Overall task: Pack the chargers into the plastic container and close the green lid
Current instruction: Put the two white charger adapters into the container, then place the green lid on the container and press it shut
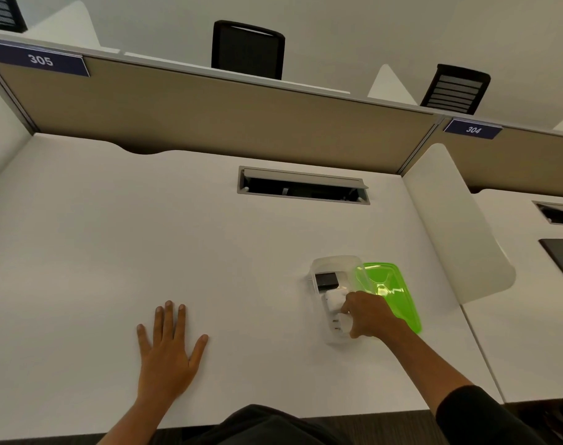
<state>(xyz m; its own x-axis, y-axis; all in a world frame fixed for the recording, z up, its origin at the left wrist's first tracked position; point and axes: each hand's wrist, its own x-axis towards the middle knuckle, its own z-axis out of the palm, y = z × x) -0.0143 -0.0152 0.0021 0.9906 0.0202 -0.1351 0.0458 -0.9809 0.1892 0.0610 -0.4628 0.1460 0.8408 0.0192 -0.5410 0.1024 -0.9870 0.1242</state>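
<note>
A clear plastic container [328, 263] stands on the white desk to the right of centre. Inside it lie a black charger [326, 280] at the far end and a white charger [333, 301] in the middle. My right hand [370, 314] reaches into the near end and is closed on another white charger [340, 326], whose prongs point left. The green lid [389, 290] lies flat on the desk just right of the container, partly under my wrist. My left hand [168, 345] rests flat on the desk, fingers spread, holding nothing.
A cable slot [302, 186] is cut into the desk near the back. A beige partition [209, 114] closes the far side, and a white curved divider [460, 226] stands on the right. A dark flat object [562, 258] lies on the neighbouring desk.
</note>
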